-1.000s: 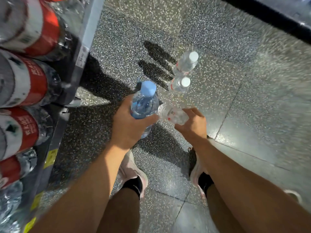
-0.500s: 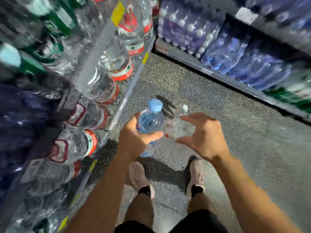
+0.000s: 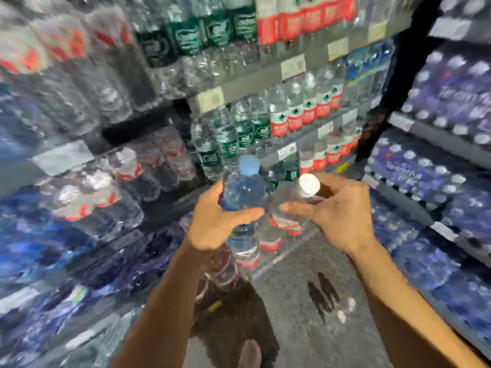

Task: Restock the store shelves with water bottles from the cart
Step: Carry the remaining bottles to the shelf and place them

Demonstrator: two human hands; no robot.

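My left hand (image 3: 215, 224) grips a blue-tinted water bottle (image 3: 245, 189) with a light blue cap, held upright at chest height. Right beside it, my right hand (image 3: 337, 211) holds a clear bottle (image 3: 285, 205) with a white cap and a red-and-white label. The two bottles nearly touch. Both are raised in front of the store shelves (image 3: 265, 75), which are packed with bottled water. The frame is motion-blurred.
Shelves on the left hold green- and red-labelled bottles (image 3: 279, 120) and wrapped multipacks (image 3: 87, 192). More wrapped blue packs (image 3: 435, 166) fill the shelves on the right. Two small bottles (image 3: 345, 310) stand on the speckled floor (image 3: 297, 301) below, near my foot (image 3: 249, 353).
The view has swung up from the floor to the shelves. Both hands have risen with their bottles, and the right hand's grip on the clear bottle has settled.
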